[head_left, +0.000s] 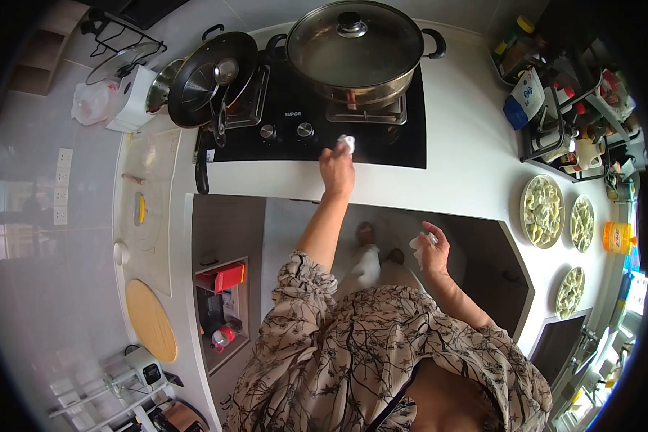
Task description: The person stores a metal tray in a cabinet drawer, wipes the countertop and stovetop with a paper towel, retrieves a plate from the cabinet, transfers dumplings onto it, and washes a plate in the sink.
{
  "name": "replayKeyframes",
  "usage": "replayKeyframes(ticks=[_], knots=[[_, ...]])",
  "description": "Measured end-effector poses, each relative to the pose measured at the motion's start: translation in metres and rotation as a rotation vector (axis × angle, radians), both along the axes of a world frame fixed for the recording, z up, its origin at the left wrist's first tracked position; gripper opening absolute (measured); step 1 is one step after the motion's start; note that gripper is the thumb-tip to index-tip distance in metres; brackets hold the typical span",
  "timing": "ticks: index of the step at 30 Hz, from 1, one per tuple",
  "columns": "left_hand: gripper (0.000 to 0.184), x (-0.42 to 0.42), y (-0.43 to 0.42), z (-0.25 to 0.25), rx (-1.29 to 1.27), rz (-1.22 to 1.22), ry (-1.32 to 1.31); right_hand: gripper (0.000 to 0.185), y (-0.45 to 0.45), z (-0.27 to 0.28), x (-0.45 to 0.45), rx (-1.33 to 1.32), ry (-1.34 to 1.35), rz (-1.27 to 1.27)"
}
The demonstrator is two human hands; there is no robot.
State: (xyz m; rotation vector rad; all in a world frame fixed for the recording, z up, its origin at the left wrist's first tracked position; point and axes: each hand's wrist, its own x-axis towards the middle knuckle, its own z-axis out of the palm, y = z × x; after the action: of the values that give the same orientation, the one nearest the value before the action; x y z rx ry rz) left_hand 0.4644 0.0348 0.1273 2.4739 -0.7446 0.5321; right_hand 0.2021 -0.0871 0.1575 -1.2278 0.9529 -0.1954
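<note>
My left hand (336,173) reaches over the front edge of the black gas stove (252,147), gripping a crumpled white tissue (347,142) at its fingertips, close to the glass surface right of the knobs. Lower and to the right, my right hand (435,255) is held off the counter with curled fingers around another white tissue (419,247). Behind my left hand a large steel pot (363,93) with a glass lid (317,47) sits on the right burner. On the left burner a dark wok (241,54) leans, with a ladle (226,70) inside it.
Several plates of dumplings (542,211) stand on the right counter, near a yellow-orange tub (618,237). A rack (554,155) of bottles and packets fills the back right corner. On the left counter lie a round wooden board (151,320) and a translucent mat (158,252). Below is an open drawer (223,317).
</note>
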Motion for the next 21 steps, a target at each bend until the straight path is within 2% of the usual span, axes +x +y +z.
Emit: replayKeyframes(ticks=[3,4,6,7,8,11,13,16,17,21], knots=[[0.018,0.010,0.006,0.001,-0.298,0.015,0.081,0.025,-0.002,0.008,0.015,-0.013,-0.016,-0.004],[0.021,0.016,0.016,0.001,-0.408,0.049,-0.001,0.025,-0.003,0.004,0.021,-0.047,-0.025,-0.014],[0.020,0.036,0.052,0.005,-0.469,0.142,-0.027,0.025,-0.002,0.001,0.026,-0.082,-0.026,-0.035],[0.019,0.046,0.069,0.016,-0.510,0.217,0.060,0.025,-0.003,0.000,0.029,-0.087,-0.021,-0.041],[0.018,0.064,0.083,0.022,-0.443,0.270,0.034,0.025,-0.003,0.001,0.033,-0.090,-0.019,-0.045],[0.019,0.120,0.091,0.040,-0.192,0.141,-0.051,0.026,0.003,0.010,0.046,-0.080,0.036,-0.066],[0.019,0.147,0.086,0.027,-0.123,0.000,-0.062,0.027,0.006,0.005,0.050,-0.083,0.022,-0.068],[0.029,0.131,0.084,0.010,0.216,-0.015,0.035,0.029,0.010,0.012,0.050,-0.016,0.013,-0.057],[0.034,0.122,0.085,-0.005,0.203,0.018,-0.012,0.029,0.011,0.014,0.054,0.021,0.000,-0.055],[0.034,0.073,0.081,-0.001,0.086,0.069,0.021,0.031,0.010,0.007,0.053,0.014,0.030,-0.019]])
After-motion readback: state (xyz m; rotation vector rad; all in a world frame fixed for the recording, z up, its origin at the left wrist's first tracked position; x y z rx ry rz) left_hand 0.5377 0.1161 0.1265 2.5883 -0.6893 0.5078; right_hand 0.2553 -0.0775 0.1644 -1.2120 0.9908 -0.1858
